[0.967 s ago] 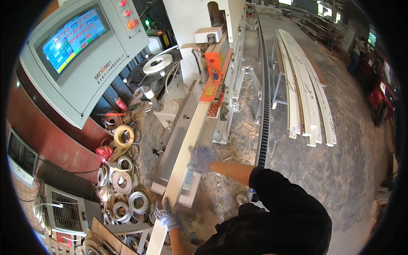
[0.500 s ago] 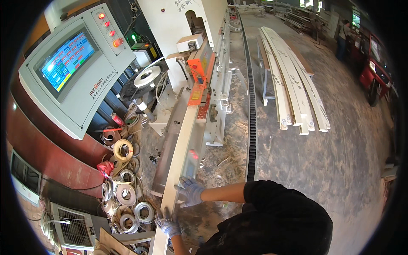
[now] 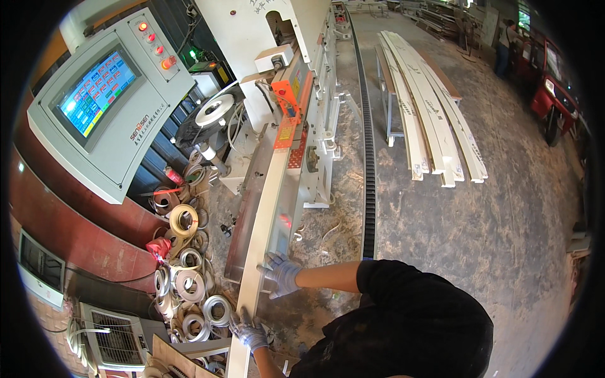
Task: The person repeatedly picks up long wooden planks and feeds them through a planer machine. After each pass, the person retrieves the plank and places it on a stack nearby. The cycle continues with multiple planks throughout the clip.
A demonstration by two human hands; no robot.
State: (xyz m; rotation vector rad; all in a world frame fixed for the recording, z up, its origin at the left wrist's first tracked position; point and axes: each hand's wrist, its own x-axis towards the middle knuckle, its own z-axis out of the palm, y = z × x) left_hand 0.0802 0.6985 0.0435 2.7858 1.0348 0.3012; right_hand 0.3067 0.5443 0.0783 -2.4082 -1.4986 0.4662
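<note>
A long, narrow pale board (image 3: 259, 236) runs from the lower edge up into the orange-guarded infeed of a white edge-banding machine (image 3: 246, 31). My left hand (image 3: 251, 332), in a grey-white glove, lies on the board's near part with its fingers spread. Farther along, my right hand (image 3: 282, 273), gloved alike, rests its outstretched fingers against the board's right edge. Neither hand wraps round the board. The board's far end is hidden under the orange guard (image 3: 287, 133).
On the left stands a control panel (image 3: 154, 69) with a lit screen. Several rolls of edge-banding tape (image 3: 189, 285) lie on the floor below it. Long white boards (image 3: 421, 107) rest on a wheeled stand at right, beyond a black roller track (image 3: 369, 189). A red vehicle (image 3: 554, 94) is farther right.
The view has shifted slightly, so the machine and board stack sit higher in the picture. Both hands keep nearly the same places on the board.
</note>
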